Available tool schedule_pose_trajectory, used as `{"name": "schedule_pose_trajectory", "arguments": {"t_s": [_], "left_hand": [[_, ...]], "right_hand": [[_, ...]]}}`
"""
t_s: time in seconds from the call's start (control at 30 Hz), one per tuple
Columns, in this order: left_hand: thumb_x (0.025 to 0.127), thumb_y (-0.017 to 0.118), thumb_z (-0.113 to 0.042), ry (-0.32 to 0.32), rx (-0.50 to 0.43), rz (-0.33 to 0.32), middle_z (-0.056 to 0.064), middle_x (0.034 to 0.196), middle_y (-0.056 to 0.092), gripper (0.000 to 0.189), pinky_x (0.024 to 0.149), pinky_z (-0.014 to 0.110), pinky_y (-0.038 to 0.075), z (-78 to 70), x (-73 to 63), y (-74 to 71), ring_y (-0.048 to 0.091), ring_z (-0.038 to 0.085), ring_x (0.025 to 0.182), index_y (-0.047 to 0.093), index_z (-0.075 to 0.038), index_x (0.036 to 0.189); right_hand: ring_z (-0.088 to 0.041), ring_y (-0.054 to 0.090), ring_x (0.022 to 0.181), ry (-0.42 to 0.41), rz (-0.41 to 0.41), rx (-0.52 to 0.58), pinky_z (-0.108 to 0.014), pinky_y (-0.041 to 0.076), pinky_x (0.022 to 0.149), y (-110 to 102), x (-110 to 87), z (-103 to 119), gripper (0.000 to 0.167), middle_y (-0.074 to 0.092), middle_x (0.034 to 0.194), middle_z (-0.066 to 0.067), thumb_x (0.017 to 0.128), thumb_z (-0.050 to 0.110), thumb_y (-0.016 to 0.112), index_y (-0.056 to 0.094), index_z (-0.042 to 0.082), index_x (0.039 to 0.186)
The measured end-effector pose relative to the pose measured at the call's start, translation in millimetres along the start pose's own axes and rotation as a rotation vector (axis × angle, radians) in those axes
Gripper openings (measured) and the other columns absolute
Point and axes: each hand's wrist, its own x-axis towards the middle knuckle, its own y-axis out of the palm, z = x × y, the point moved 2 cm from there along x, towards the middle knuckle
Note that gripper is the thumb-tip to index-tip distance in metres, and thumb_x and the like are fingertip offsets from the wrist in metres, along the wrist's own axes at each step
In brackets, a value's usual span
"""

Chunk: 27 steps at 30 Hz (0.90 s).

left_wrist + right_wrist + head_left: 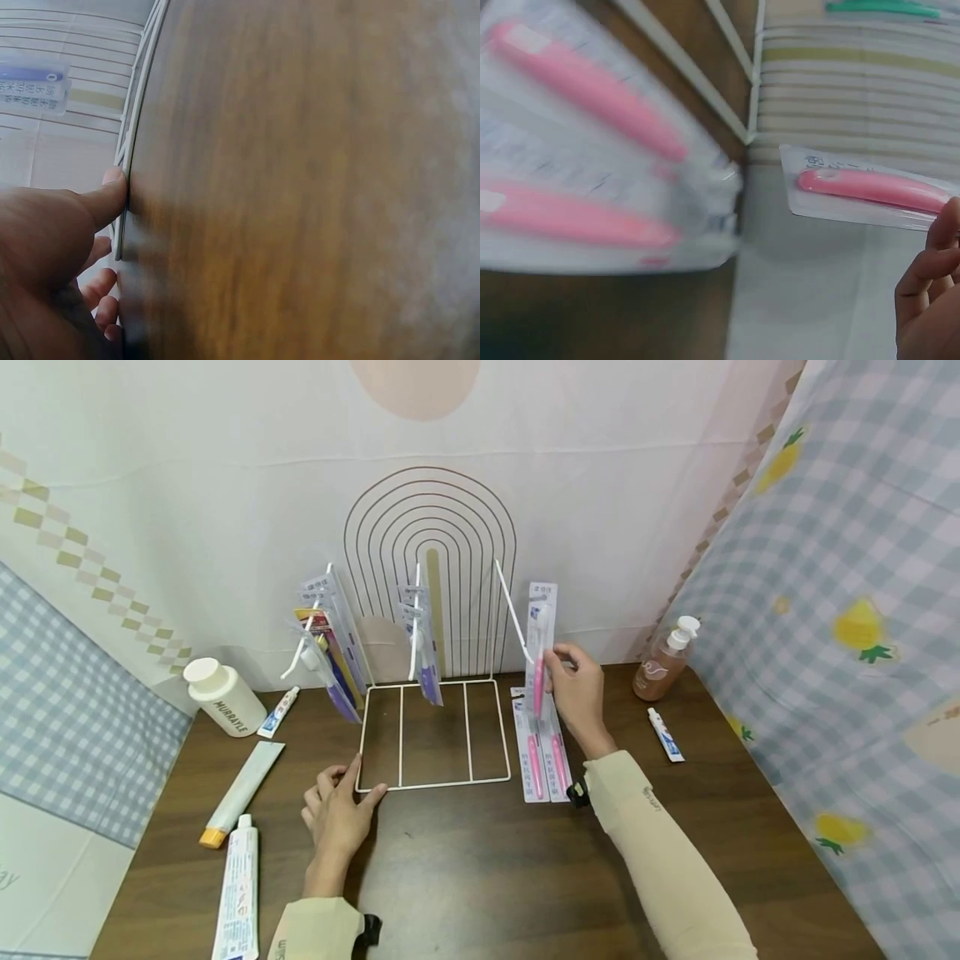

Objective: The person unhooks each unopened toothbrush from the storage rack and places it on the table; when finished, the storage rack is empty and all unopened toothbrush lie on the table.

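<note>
My right hand [579, 693] pinches a packaged pink toothbrush [538, 681] upright beside the tip of the rack's right prong [513, 608]; I cannot tell whether they touch. In the right wrist view its pink handle [870, 187] shows against the wall cloth. Two more pink toothbrush packs [534, 764] lie below on the table. At the front left corner of the white wire rack [435, 785], my left hand [341, 814] rests with thumb and forefinger spread along the wires. The left wrist view shows its thumb [105, 202] against the wire.
Packaged toothbrushes hang on the left prong [300, 647] and middle prong [414, 647]. A white bottle [225, 697], small toothpaste tube [278, 712] and two larger tubes [238, 893] lie left. A pump bottle [662, 664] and another small tube [666, 735] are right.
</note>
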Motion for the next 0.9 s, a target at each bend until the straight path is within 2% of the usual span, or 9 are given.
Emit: {"name": "schedule_pose_trajectory", "arguments": {"t_s": [0.2,0.47,0.67,0.9], "left_hand": [[0.111,0.071,-0.042,-0.007,-0.002,0.009,0.022,0.169,0.036,0.076,0.114,0.072,0.024,-0.8,-0.5,0.7,0.028,0.056,0.147,0.043,-0.016,0.177],[0.114,0.068,-0.042,-0.015,0.009,0.031,0.023,0.172,0.033,0.076,0.112,0.071,0.023,-3.2,-0.7,-0.9,0.027,0.055,0.146,0.039,-0.015,0.179],[0.114,0.069,-0.040,-0.010,0.012,0.016,0.023,0.170,0.035,0.073,0.112,0.071,0.024,-4.3,-1.7,-2.7,0.029,0.055,0.145,0.042,-0.015,0.177],[0.114,0.069,-0.040,0.014,-0.004,-0.001,0.023,0.170,0.036,0.073,0.111,0.071,0.024,2.8,1.4,1.9,0.029,0.056,0.145,0.043,-0.016,0.177]], "right_hand": [[-0.004,0.059,0.055,0.013,-0.032,-0.055,-0.016,0.049,0.054,-35,-14.5,-35,0.024,0.077,0.096,-0.022,0.109,0.009,0.077,0.081,-0.010,0.123],[0.003,0.066,0.068,0.120,-0.041,-0.193,-0.014,0.056,0.061,-74,-27.1,-66,0.026,0.081,0.103,-0.024,0.110,0.016,0.076,0.082,-0.006,0.125],[0.000,0.064,0.070,0.213,0.062,-0.291,-0.016,0.055,0.064,-81,-32.8,-79,0.031,0.082,0.107,-0.023,0.113,0.022,0.074,0.082,-0.004,0.129],[-0.005,0.064,0.069,0.232,0.134,-0.366,-0.020,0.052,0.064,-81,-36.6,-90,0.031,0.081,0.098,-0.018,0.112,0.021,0.073,0.083,-0.004,0.128]]}}
